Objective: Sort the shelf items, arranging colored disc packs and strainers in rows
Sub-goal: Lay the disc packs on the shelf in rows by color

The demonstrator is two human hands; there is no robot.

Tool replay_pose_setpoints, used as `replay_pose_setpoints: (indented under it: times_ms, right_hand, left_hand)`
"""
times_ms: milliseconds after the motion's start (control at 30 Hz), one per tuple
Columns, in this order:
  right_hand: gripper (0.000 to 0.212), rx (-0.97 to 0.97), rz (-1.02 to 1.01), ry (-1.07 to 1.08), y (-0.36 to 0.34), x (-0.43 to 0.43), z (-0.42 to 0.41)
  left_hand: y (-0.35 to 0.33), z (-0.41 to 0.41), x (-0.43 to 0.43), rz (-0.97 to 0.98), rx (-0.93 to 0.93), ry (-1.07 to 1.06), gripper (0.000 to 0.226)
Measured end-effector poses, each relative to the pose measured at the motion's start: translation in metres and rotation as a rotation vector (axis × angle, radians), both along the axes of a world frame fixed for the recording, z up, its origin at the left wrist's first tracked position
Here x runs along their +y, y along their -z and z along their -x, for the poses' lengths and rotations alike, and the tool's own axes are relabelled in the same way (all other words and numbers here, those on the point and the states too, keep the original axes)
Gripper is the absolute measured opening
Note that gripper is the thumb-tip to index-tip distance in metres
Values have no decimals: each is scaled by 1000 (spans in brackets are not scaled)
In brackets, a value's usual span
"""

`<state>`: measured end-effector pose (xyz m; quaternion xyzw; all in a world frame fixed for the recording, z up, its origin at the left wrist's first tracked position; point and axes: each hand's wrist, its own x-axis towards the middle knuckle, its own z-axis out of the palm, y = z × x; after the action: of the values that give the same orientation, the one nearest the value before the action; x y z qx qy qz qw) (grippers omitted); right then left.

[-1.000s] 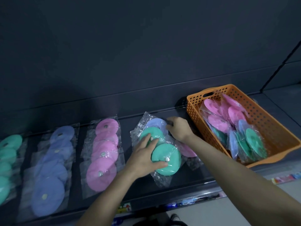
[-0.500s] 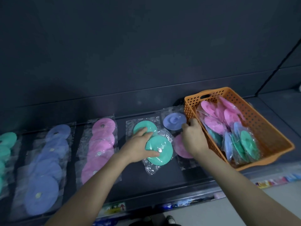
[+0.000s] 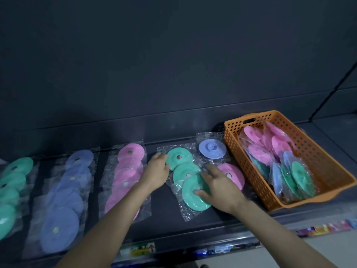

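Dark shelf (image 3: pixel 166 225), hands, left (image 3: pixel 155 172) and right (image 3: pixel 219 185), flat and uncurled on green disc packs (image 3: pixel 183 172) (shelf-edge label (image 3: pixel 138 249) illegible).

Three bagged green discs (image 3: pixel 184 173) overlap in a row, beside a pink row (image 3: pixel 127 171) and blue row (image 3: pixel 67 190), seemingly lying flat.

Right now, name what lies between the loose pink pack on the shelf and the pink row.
The row of three green packs lies between the loose pink pack and the pink row. The left hand touches its back pack; the right hand rests on its front pack.
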<state>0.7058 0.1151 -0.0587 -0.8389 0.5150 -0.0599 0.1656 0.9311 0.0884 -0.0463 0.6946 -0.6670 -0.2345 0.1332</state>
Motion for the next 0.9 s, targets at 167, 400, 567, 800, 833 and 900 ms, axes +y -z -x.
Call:
replay_pose_setpoints:
  times_ms: [167,400,567,800,833,900]
  right_hand:
    - [71,49,62,-98,2,1,-10]
    - [66,77,-19,-103,8,-7,-35]
    - [66,49,-37,-81,9,-20,-51]
    - [67,42,-39,-73,13,-31,-57]
    - [67,46,-39,-72,13,-32,-57]
    - [68,53,-41,-63,13,-33,-58]
  left_hand:
    - [2,-3,-13,-73,-59,233,50]
    - [11,-13,-26,-181,-172,246,60]
    - [9,-18,-40,-166,-146,234,57]
    - [11,-29,-53,-73,-54,258,47]
    - [12,-30,-54,-72,-53,266,47]
    - [12,-30,-56,-70,-51,276,47]
